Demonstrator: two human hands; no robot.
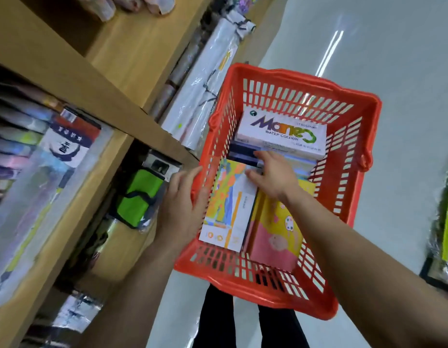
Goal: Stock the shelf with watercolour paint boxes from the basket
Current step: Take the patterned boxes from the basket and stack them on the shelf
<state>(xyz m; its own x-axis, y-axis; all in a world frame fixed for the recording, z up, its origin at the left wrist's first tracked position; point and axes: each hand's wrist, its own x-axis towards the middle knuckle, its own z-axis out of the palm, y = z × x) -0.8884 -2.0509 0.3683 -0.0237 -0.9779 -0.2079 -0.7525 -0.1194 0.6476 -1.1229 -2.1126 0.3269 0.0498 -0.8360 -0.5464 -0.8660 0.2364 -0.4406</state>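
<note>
I see right hand [270, 178] fingers spread, flat on colourful paint box [230, 204] inside basket [353, 101]; box long axis toward me. Left hand [185, 197] open at basket's shelf-side wall. Shelf [97, 96] lies left.

The scene is brightly and evenly lit from overhead; a long white streak of glare [331, 54] lies on the glossy pale floor [406, 121], with a softer sheen around it; shadows are weak, darkest in the recesses under the wooden shelf [74, 79] boards; the red basket [368, 126] and the printed paint box [280, 133] inside it are fairly sharp, its lettering readable; the packaged goods at the left edge [29, 159] smear with motion blur; the wide lens bends and tilts the shelf lines; the right edge is blurred too; plastic wrappers [205, 79] catch small highlights.
</note>
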